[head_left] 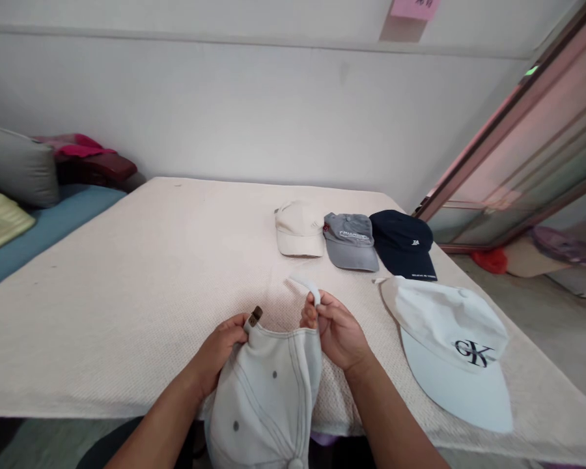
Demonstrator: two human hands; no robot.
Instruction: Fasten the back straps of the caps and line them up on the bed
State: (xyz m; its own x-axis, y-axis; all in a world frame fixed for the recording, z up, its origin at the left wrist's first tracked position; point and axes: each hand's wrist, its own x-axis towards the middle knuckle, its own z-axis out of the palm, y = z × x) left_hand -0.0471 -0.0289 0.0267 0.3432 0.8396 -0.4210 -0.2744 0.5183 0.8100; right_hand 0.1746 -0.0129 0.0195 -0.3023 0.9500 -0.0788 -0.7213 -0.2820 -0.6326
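Note:
A pale grey baseball cap (pixel 268 391) hangs over the table's front edge, its back opening turned away from me. My left hand (pixel 223 345) grips the cap's edge beside the brown metal buckle (pixel 255 316). On the other side, my right hand (pixel 339 329) pinches the loose white adjuster strap (pixel 308 284), whose free end curves up and to the left. Strap and buckle are apart. To the right of my right hand lies a white cap (pixel 449 345) with black "CK" lettering, its brim toward me.
Behind, a cream cap (pixel 299 229), a grey cap (pixel 350 241) and a navy cap (pixel 403 242) sit in a row. A cream textured cloth (pixel 127 280) covers the table. A grey cushion (pixel 17 163) is at left; a glazed sliding door (pixel 527 150) stands at right.

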